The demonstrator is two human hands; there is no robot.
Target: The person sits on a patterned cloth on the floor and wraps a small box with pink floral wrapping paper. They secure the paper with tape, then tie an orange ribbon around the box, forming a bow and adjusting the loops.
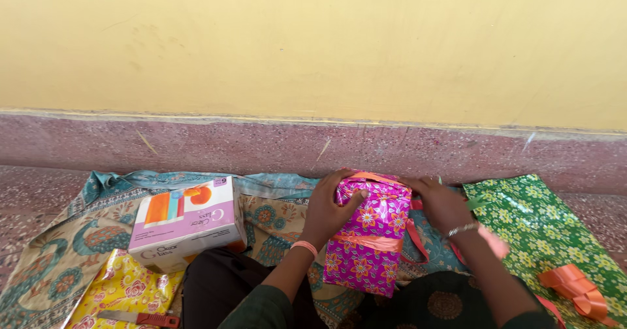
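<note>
A box wrapped in shiny pink floral paper [367, 237] stands on a patterned cloth in front of me, with an orange ribbon [369, 242] across its middle and over its top. My left hand [328, 209] presses against the box's left upper side. My right hand [440, 202] rests at its right upper edge, where the ribbon runs down; a bracelet sits on that wrist.
A pink and white carton [188, 224] lies to the left. Yellow floral paper [121, 290] with a red-handled cutter [139, 318] is at lower left. Green floral paper [548, 228] and a loose orange ribbon coil [578, 288] lie right. A wall [313, 48] rises behind.
</note>
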